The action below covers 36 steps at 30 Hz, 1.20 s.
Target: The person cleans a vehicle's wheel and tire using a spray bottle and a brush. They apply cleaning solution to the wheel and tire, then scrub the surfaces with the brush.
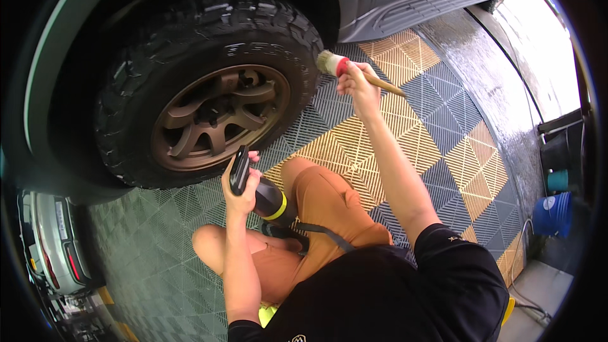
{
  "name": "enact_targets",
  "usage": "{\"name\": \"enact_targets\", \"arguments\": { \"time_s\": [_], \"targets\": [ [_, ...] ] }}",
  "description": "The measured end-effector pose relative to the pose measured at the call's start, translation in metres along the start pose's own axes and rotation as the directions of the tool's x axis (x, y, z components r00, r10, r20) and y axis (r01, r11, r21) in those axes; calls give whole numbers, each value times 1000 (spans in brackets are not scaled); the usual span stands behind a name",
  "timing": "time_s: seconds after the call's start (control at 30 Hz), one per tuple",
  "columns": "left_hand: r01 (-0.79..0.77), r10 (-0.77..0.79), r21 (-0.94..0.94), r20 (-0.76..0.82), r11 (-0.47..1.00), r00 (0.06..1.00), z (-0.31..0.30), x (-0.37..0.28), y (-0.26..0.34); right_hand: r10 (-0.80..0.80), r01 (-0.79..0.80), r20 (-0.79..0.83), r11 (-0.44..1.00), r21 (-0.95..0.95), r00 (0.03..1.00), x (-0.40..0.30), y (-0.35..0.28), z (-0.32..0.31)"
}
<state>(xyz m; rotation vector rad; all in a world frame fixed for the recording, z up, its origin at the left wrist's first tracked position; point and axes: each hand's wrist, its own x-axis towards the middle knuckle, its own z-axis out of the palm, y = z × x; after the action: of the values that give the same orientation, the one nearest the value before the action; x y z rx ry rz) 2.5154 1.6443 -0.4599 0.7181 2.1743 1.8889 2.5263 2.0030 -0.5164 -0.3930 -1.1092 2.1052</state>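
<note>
My right hand (359, 86) grips the wooden handle of a round detailing brush (332, 62) with a red and white collar. Its pale bristles are at the right edge of a black off-road tire (304, 80); whether they touch it I cannot tell. My left hand (243, 185) is closed around the black handle of a cordless tool (270, 202) with a dark, rounded body and a yellow-green band. This tool is upright between my bent knees, just below the bronze spoked wheel rim (216, 128). Its lower end is partly hidden, and a black strap runs beside it.
The grey vehicle's side step (427, 7) extends to the upper right. Grey and tan slatted floor tiles (375, 152) lie beneath me. A blue bucket (552, 214) and a hose (515, 247) are at the far right. Another car (57, 242) stands at the lower left.
</note>
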Motion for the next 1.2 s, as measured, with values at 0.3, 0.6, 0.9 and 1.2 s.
{"name": "enact_targets", "arguments": {
  "time_s": [0.3, 0.6, 0.9, 1.2],
  "targets": [
    [-177, -35, 274, 625, 945, 780, 104, 76, 44, 351, -391, 173, 813, 431, 920, -38, -34, -116],
    [-390, 116, 251, 695, 886, 710, 180, 94, 27, 457, -481, 180, 718, 503, 871, -60, -37, -134],
    [-343, 68, 297, 658, 891, 749, 188, 98, 23, 513, -499, 139, 677, 541, 847, -54, -34, -140],
    [-210, -31, 407, 511, 889, 859, 148, 102, 17, 484, -476, 165, 639, 605, 860, -36, 7, -88]
  ]
}}
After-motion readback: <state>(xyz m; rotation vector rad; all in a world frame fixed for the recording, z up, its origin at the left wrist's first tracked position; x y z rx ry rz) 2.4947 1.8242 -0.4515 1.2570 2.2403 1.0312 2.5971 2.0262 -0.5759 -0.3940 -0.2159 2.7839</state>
